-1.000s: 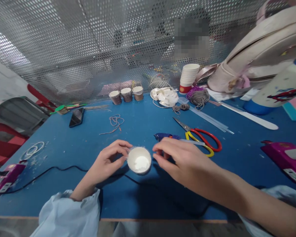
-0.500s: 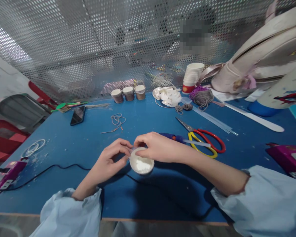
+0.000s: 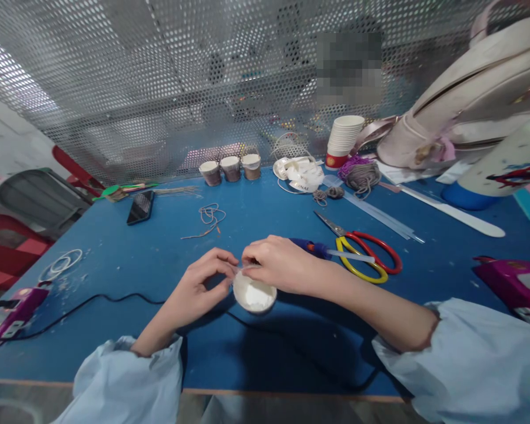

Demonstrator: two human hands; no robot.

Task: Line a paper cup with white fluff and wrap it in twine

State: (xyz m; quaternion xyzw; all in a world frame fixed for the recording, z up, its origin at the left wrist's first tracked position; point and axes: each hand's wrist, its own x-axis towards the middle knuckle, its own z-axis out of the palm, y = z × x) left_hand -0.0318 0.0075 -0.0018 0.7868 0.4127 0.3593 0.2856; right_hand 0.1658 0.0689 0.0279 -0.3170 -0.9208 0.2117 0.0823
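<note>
A small paper cup (image 3: 254, 295) with a white inside sits on the blue table in front of me, its mouth tipped toward me. My left hand (image 3: 205, 282) grips its left rim with thumb and fingers bent. On the far rim, my right hand (image 3: 276, 265) pinches from above; its fingertips are partly hidden. A bit of thin, pale translucent material shows between the two hands, too small to name. Behind my right wrist lies a blue glue gun (image 3: 311, 247) with a clear glue stick in it, partly covered. Scissors (image 3: 366, 250) with red and yellow handles lie beside it.
Three wrapped cups (image 3: 230, 169) stand by the mesh screen. Stacked paper cups (image 3: 345, 141), yarn (image 3: 363, 176), ribbon (image 3: 302, 175) and a white plastic knife (image 3: 459, 215) lie to the right. A phone (image 3: 140, 207) and cord (image 3: 211, 218) are left. A black cable (image 3: 101, 297) crosses the table.
My right fingers have shifted slightly at the cup's far rim, their tips drawn closer together. The cup and my left hand stay almost in place.
</note>
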